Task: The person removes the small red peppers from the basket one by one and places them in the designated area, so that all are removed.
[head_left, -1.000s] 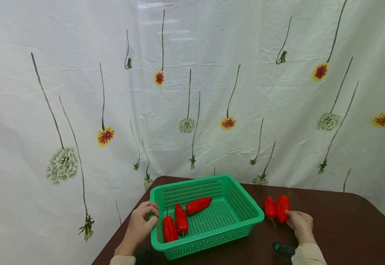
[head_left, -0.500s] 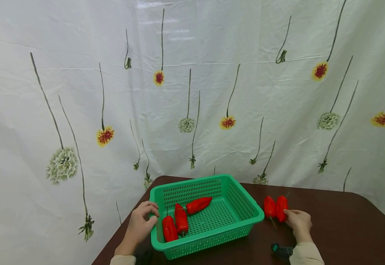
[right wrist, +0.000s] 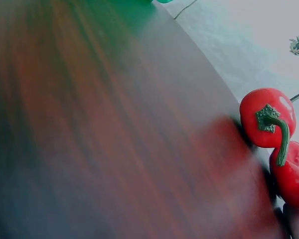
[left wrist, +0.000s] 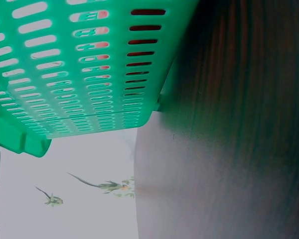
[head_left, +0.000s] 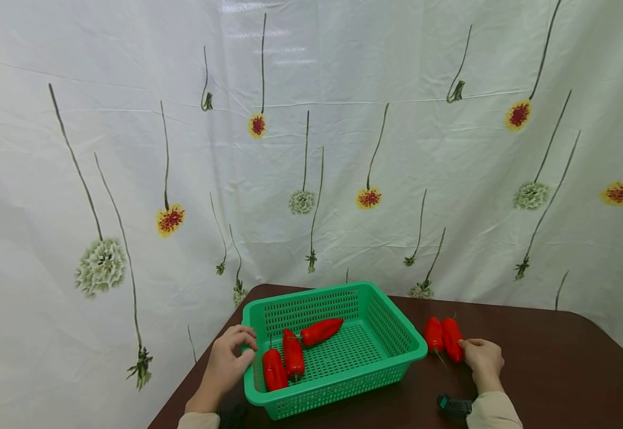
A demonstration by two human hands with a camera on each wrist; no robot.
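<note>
In the head view, my left hand (head_left: 230, 363) grips the left rim of a green plastic basket (head_left: 338, 386), fingers bent at its edge. Inside lie three red peppers, one at the front left (head_left: 274, 370), one beside it (head_left: 293, 355) and one farther back (head_left: 322, 332). Two more red peppers lie on the table to the right of the basket. My right hand (head_left: 483, 359) pinches the lower right side of the outer red pepper (head_left: 452, 339); the inner red pepper (head_left: 433, 335) lies against it, its stem toward me. The right wrist view shows this stemmed pepper (right wrist: 267, 118) close up.
The brown table (head_left: 553, 357) ends at a white curtain (head_left: 311, 179) printed with flowers, hanging behind it. A dark strap-like object (head_left: 453, 406) is beside my right sleeve. The basket's slotted wall (left wrist: 79, 64) fills much of the left wrist view.
My right hand has shifted slightly left. The outer pepper has moved left with it and now tilts, its far end against the inner pepper, which also shifted slightly left. My left hand and the basket stay put.
</note>
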